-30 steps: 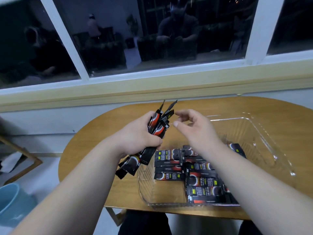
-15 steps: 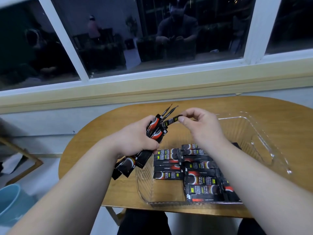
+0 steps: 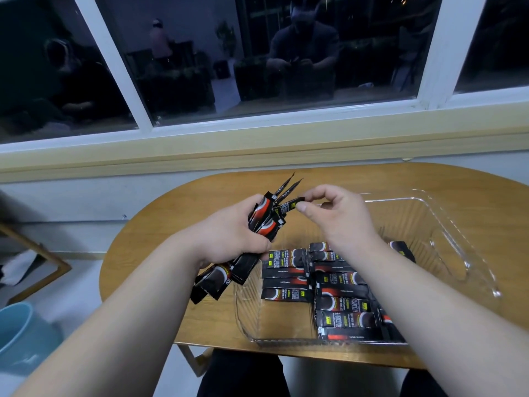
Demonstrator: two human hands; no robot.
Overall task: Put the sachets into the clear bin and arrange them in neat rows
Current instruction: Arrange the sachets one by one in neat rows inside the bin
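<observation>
My left hand (image 3: pixel 229 239) grips a bundle of black and red sachets (image 3: pixel 264 217) held above the left end of the clear bin (image 3: pixel 446 247). The bundle's lower ends stick out below my fist. My right hand (image 3: pixel 335 216) pinches the tip of one sachet (image 3: pixel 289 204) at the top of the bundle, between thumb and forefinger. Inside the bin, several sachets (image 3: pixel 340 293) lie flat in two rows; my right forearm covers some of them. The bin's right half holds one more sachet (image 3: pixel 402 249) near its middle.
The bin stands on an oval wooden table (image 3: pixel 160 253) under a window sill. A light blue bucket (image 3: pixel 20 330) is on the floor at the lower left, beside a wooden frame (image 3: pixel 43 270). The bin's near wall reaches the table's front edge.
My right hand went from open near the bundle to pinching one sachet's tip. The left hand and its bundle stayed nearly in place.
</observation>
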